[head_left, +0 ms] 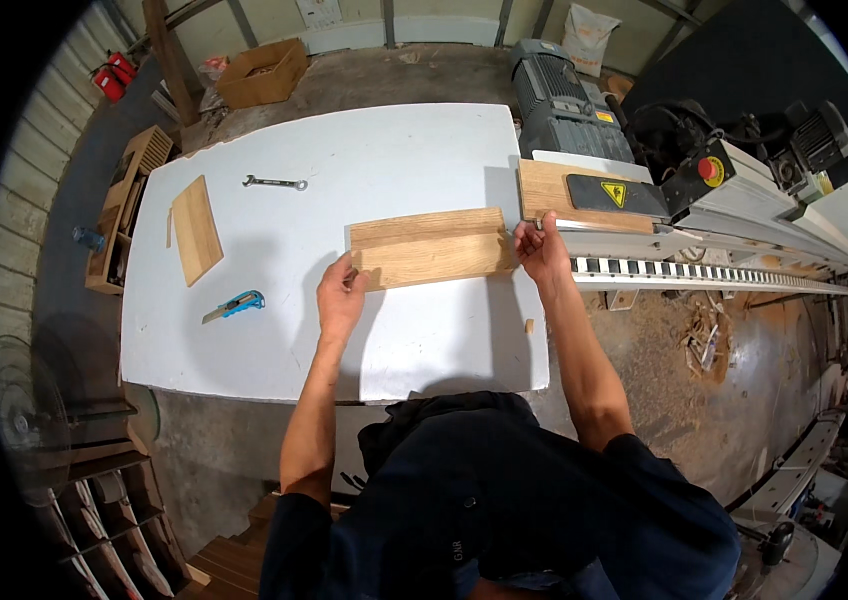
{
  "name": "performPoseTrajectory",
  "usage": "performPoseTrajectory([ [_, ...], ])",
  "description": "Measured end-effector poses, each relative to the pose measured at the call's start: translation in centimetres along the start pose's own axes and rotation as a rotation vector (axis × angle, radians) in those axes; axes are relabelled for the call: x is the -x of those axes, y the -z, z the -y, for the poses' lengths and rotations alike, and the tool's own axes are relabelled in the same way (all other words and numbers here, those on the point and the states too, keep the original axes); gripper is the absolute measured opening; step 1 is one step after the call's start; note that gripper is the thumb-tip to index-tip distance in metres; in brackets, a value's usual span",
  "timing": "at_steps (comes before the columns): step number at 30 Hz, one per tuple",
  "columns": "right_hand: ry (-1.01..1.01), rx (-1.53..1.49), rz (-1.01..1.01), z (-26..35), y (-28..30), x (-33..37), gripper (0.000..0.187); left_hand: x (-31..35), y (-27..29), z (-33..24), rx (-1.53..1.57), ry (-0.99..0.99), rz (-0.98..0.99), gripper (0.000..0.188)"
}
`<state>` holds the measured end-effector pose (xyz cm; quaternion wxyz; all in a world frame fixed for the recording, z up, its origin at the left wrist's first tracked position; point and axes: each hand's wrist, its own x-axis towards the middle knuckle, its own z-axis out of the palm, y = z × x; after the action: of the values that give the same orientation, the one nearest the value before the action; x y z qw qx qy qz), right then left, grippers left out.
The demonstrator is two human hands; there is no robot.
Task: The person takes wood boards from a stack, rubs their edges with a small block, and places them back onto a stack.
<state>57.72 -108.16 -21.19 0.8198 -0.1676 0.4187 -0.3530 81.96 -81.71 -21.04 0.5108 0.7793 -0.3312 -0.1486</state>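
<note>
The wooden board (431, 262) was at three o'clock on the white tabletop (274, 220), its nine-o'clock end pinched by the left hand (340, 297). Whether the right hand (544, 254) gripped the three-o'clock end, I couldn't tell; a one-sided hold could let it twist. Sweeping toward nine o'clock might jostle the utility knife (236, 306).

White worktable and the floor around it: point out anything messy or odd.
Broken wood scraps lie in an untidy heap on the floor right of the white worktable, looking dropped there. The blue cutter lies loose with its blade apparently out.
</note>
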Motion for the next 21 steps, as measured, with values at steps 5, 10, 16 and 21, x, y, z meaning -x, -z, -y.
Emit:
performPoseTrajectory([
  [5, 0.085, -0.122, -0.093, 0.6, 0.9, -2.5, 0.043, 0.8, -2.4, -4.1, 0.028, -0.015, 0.139, 0.036],
  [10, 0.086, 0.006, -0.051, 0.4, 0.3, -1.3, 0.024, 1.4, -4.4, -5.8, 0.125, 0.032, 0.243, 0.034],
  [16, -0.020, 0.322, 0.165, -6.5, -2.3, 6.5, 0.007, 1.0, -7.1, -7.5, 0.550, 0.293, 0.359, 0.025],
  [21, -0.128, 0.362, 0.016, -8.9, -5.4, 10.4, 0.010, 1.6, -6.2, -6.0, 0.728, 0.438, 0.324, 0.023],
])
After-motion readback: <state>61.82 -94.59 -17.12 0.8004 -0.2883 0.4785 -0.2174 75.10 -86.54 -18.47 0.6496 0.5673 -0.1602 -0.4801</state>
